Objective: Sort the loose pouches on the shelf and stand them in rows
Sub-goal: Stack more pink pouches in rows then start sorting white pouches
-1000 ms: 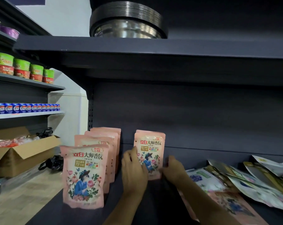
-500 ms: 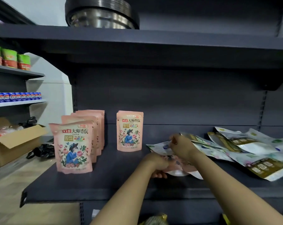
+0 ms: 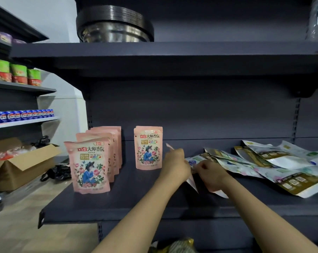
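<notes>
**Lifting a soft pink pouch out of the loose heap**

I have both hands at the left edge of the pile of loose pouches (image 3: 275, 165), which lies flat on the right half of the shelf (image 3: 136, 203); my left hand (image 3: 176, 166) has its fingers curled round the upper edge of a pink pouch (image 3: 192, 181), whose corner pokes up above the knuckles; my right hand (image 3: 212, 174) is curled at the same pouch lower down, though I cannot tell for certain whether it pinches the pink one or the white-and-blue pouch under it.

I judge these to be light, limp film packs: glossy and likely slippery against each other, so one dragged sideways may pull its neighbours along; they sag when held by a corner, so I would hold by the stiff sealed top edge and steady the bottom gusset; the base must be spread flat or it will topple.

The target looks to be behind the lone standing pouch (image 3: 148, 147), which starts a second row beside the finished row of pink pouches (image 3: 88, 165) at the left.
</notes>
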A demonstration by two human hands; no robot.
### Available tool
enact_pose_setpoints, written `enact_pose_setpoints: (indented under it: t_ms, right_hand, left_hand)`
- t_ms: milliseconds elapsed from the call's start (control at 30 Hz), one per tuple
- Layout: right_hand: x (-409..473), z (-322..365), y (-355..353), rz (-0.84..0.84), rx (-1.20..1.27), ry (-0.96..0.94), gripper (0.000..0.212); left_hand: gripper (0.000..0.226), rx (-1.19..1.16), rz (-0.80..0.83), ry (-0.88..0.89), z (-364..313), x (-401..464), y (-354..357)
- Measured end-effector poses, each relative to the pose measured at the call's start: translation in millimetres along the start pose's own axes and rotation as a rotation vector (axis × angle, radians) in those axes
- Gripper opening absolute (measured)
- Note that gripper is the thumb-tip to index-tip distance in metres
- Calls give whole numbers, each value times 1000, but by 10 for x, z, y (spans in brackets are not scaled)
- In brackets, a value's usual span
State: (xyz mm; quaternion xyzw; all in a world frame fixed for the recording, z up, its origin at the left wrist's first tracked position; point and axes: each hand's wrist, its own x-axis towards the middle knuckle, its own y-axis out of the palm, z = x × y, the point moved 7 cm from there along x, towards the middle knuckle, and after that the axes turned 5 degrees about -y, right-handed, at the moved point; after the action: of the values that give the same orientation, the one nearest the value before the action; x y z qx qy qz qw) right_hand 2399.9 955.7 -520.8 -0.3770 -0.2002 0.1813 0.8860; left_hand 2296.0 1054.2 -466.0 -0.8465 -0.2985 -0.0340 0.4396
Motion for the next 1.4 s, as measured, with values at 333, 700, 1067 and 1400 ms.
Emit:
enact_pose_setpoints:
  t_ms: [333, 700, 1067, 1400]
  right_hand:
    - [-9, 442, 219, 205, 899, -37, 46]
    - [187, 799, 502, 184, 795, -189, 36]
    - [589, 701, 921, 3, 433, -180, 30]
    - [738, 641, 1086, -39, 477, -129, 27]
  left_hand:
    - [41, -380, -241, 194, 106, 22, -406]
    - [74, -569, -172, 43, 779, 278, -300]
    - [82, -456, -213, -88, 1487, 788, 67]
    - [78, -404, -241, -123, 1591, 893, 163]
